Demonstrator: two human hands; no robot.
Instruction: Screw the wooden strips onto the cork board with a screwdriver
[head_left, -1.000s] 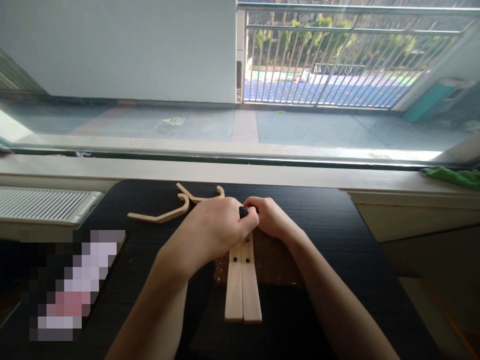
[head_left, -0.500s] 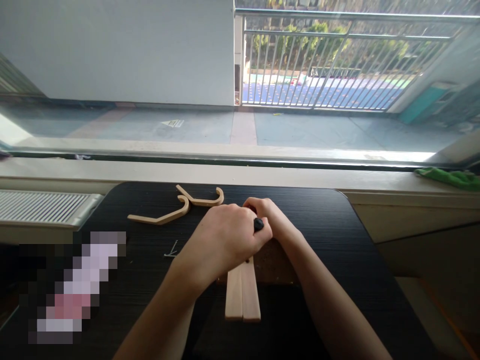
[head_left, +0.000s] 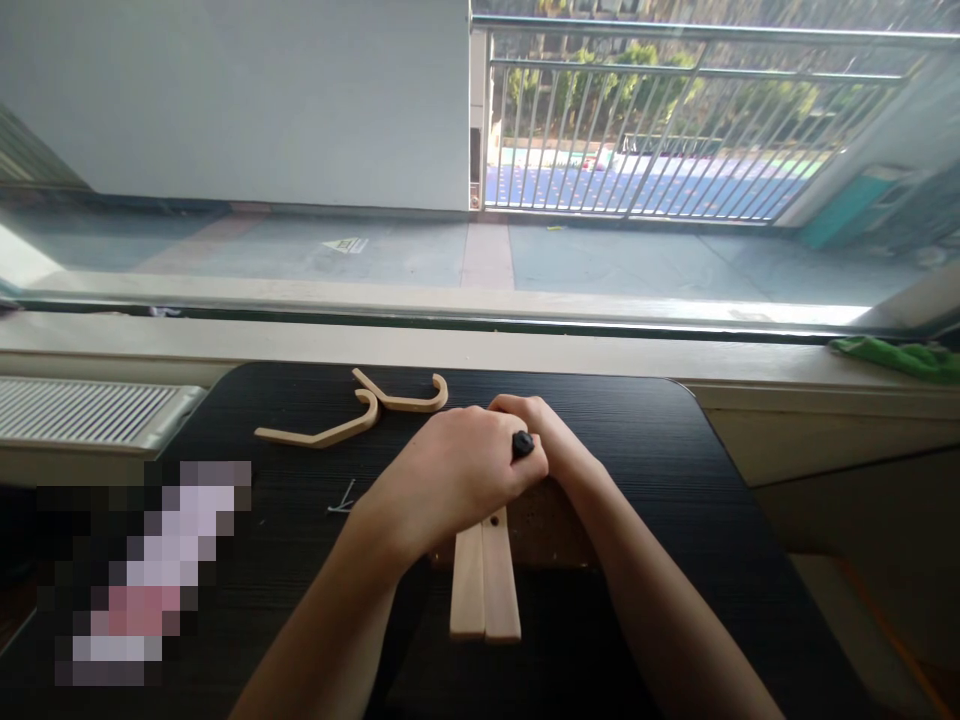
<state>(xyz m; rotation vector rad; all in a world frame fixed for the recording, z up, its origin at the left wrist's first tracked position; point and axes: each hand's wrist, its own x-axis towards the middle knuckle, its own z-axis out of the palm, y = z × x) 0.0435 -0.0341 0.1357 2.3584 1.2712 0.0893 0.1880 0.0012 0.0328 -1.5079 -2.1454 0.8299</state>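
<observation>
My left hand (head_left: 454,465) is closed in a fist around a black-handled tool (head_left: 523,443); only the rounded handle end shows, and the rest is hidden. Just beyond it, my right hand (head_left: 529,415) has its fingers curled in, and what they grip is out of sight behind the left hand. From under the left hand, two flat pale wooden strips (head_left: 485,590) run side by side towards me. The right strip has a dark hole near my fist. Their far ends are covered by my hands.
Two hook-shaped wooden pieces (head_left: 330,432) lie touching at the back left of the black table (head_left: 637,440). Some thin silvery metal pieces (head_left: 343,503) are left of my left wrist. A brown board (head_left: 551,530) lies beneath the strips. Beyond the table are a windowsill (head_left: 525,352) and green cloth (head_left: 900,358).
My left fist and the black handle end have shifted slightly right and turned a little. More of the hole in the right strip shows. The wooden strips have stayed in place.
</observation>
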